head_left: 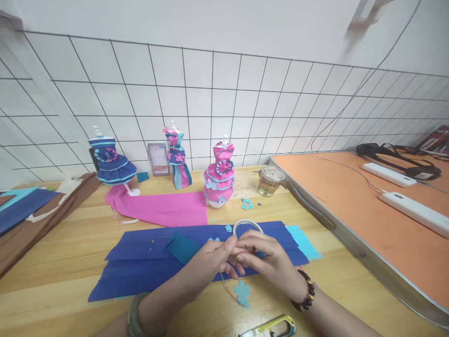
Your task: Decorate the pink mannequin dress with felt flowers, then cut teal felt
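I see white, dark-jointed wall tiles point(226, 102) beyond the fingers point(255, 242), a pale wooden table point(52, 264) beneath, a flat orange tabletop point(333, 196) to their right.

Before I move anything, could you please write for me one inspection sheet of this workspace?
Surface: wooden table, dark blue paper spread on it.
Work things: blue flower cutout by the paper's near edge; white ring by its far edge.
Clutter: yellow tool at the picture's bottom edge, pink sheet, lidded cup.
Hands: left hand and right hand meet at the fingers; anything pinched there is too hidden to tell.
Cables: thin cable reaching down to the orange surface, where two white strips lie.
Surroundings: tiled wall; three small dress forms before it.
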`<action>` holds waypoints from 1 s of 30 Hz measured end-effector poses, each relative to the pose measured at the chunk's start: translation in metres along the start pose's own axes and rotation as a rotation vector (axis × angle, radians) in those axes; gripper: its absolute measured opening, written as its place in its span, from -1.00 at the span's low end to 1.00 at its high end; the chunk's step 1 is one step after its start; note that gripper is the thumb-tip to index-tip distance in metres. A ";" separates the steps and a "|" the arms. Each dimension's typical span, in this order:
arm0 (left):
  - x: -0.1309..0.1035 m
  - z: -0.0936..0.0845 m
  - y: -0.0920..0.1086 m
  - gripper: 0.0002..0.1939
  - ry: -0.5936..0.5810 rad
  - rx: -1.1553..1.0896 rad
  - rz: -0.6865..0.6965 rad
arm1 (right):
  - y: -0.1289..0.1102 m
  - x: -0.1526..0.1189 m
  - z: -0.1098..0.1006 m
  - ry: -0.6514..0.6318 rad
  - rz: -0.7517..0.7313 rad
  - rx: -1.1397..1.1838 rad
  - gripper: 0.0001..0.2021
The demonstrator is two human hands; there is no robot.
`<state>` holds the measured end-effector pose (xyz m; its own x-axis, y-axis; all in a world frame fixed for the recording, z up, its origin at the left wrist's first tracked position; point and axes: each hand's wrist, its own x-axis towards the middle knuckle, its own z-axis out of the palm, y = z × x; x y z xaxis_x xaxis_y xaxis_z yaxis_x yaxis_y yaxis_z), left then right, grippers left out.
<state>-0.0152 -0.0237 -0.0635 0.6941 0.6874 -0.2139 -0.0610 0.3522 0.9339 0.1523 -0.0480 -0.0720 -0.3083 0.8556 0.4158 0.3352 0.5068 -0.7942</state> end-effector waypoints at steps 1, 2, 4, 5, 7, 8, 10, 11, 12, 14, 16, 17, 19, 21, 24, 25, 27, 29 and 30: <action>0.000 0.001 0.000 -0.42 -0.010 0.006 -0.012 | 0.000 0.000 0.000 0.006 -0.001 -0.016 -0.87; 0.000 0.002 0.000 -0.43 -0.024 0.010 -0.026 | 0.001 -0.001 0.001 0.014 -0.002 -0.031 -0.88; 0.000 0.003 0.000 -0.45 -0.043 0.003 -0.045 | 0.001 -0.001 0.002 0.025 -0.003 -0.047 -0.89; 0.001 0.003 0.000 -0.45 -0.046 -0.006 -0.051 | 0.001 -0.001 0.001 0.025 -0.006 -0.042 -0.89; 0.001 0.002 0.000 -0.45 -0.038 -0.029 -0.056 | 0.002 0.000 0.001 0.017 -0.022 -0.015 -0.88; 0.001 0.001 0.000 -0.45 -0.035 -0.040 -0.055 | 0.002 0.000 0.000 0.011 -0.034 -0.003 -0.87; 0.002 -0.001 0.000 -0.45 -0.040 -0.059 -0.039 | 0.001 0.001 0.000 0.004 -0.053 0.003 -0.83; 0.002 -0.001 -0.001 -0.46 -0.049 -0.067 -0.029 | 0.001 0.001 0.000 0.003 -0.052 -0.006 -0.82; 0.001 -0.001 -0.001 -0.47 -0.060 -0.072 -0.022 | 0.001 0.000 0.000 0.006 -0.045 -0.020 -0.82; 0.001 0.000 -0.002 -0.49 -0.088 -0.073 -0.034 | 0.000 0.000 0.001 0.016 -0.026 -0.052 -0.83; 0.002 0.000 -0.002 -0.49 -0.100 -0.061 -0.060 | 0.000 0.000 0.002 0.022 -0.019 -0.067 -0.83; 0.002 0.000 -0.002 -0.48 -0.094 -0.058 -0.068 | 0.001 0.000 0.002 0.024 -0.024 -0.062 -0.83; 0.003 -0.002 0.000 -0.45 -0.063 -0.055 -0.067 | 0.002 0.001 0.000 0.020 -0.054 -0.041 -0.83; 0.003 -0.003 0.003 -0.43 -0.043 -0.048 -0.057 | 0.002 0.002 -0.001 0.017 -0.085 -0.031 -0.81; 0.001 -0.002 0.005 -0.44 -0.065 -0.015 -0.047 | 0.003 0.002 -0.002 0.008 -0.081 -0.065 -0.79; 0.001 -0.002 0.005 -0.46 -0.073 0.011 -0.050 | 0.003 0.001 -0.001 0.008 -0.072 -0.077 -0.79; 0.000 0.000 0.005 -0.48 -0.069 0.067 -0.052 | 0.004 0.001 0.000 0.014 -0.057 -0.084 -0.80; 0.000 -0.001 0.005 -0.49 -0.036 0.111 -0.048 | 0.006 0.000 0.001 0.036 -0.063 -0.082 -0.79; 0.001 -0.002 0.005 -0.50 -0.012 0.129 -0.046 | 0.007 0.000 0.001 0.046 -0.074 -0.088 -0.78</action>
<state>-0.0168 -0.0200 -0.0593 0.7023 0.6646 -0.2551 0.0635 0.2985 0.9523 0.1532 -0.0443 -0.0779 -0.2942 0.8186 0.4934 0.3910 0.5741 -0.7194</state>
